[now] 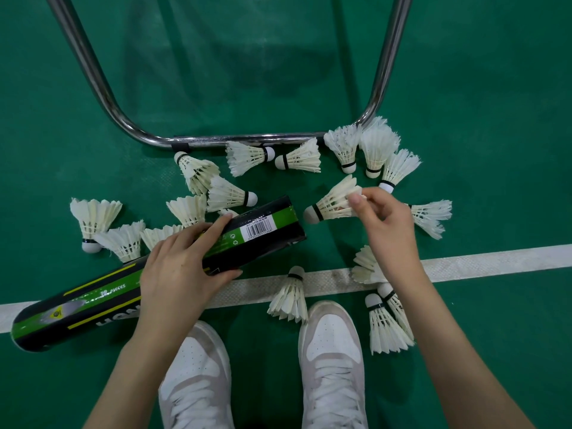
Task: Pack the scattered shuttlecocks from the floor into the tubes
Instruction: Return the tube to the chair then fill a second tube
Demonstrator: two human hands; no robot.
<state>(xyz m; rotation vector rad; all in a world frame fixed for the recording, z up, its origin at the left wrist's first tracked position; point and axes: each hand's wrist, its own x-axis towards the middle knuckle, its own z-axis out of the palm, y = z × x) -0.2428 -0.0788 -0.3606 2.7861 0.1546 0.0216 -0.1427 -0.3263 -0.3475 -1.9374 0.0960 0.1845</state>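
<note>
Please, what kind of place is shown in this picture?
Most likely an indoor badminton court. The green floor carries a white line, feather shuttlecocks lie scattered on it, and the left hand holds a shuttlecock tube.

Even, soft overhead light, faint shadows on the green floor (464, 88), sharp focus, wide-angle bending at edges.

Shuttlecocks scattered on floor (464, 88), before metal frame (247, 139).
Tube (154, 274) lies left, held shuttlecock (332, 201) right; shoes (332, 351) nearest, behind court line (495, 258).
</note>
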